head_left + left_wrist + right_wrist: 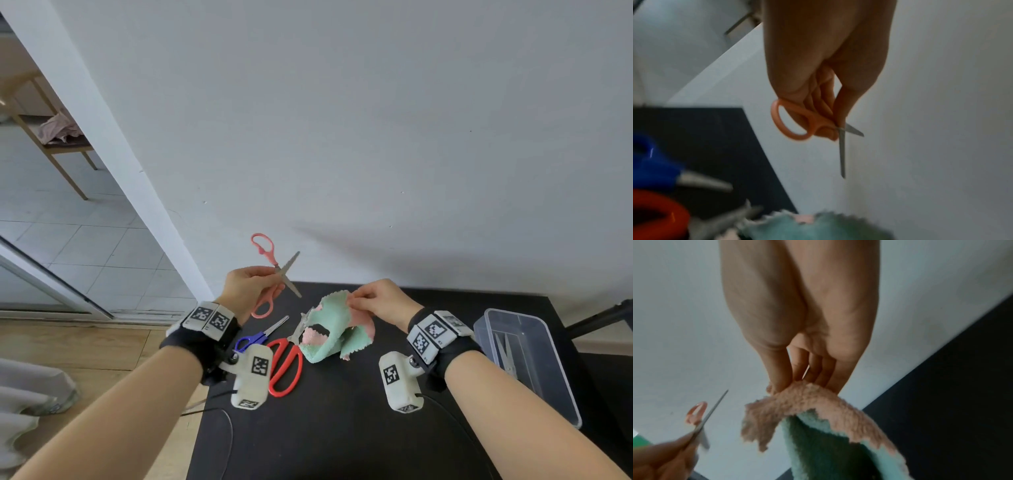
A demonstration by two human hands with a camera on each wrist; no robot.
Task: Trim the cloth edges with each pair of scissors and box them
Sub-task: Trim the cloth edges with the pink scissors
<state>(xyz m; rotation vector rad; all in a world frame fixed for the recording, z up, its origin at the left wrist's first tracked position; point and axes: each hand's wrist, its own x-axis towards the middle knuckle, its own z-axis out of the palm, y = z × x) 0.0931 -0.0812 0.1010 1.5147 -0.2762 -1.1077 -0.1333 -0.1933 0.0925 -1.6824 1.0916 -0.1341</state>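
Raised left hand around open pink scissors, right hand pinching cloth.

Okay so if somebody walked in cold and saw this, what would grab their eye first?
Probably the pink scissors, held up in the left hand with blades splayed wide against the pale wall. Next, the ragged mint-and-pink cloth that the right hand pinches above the black table, with the red scissors lying beside it.
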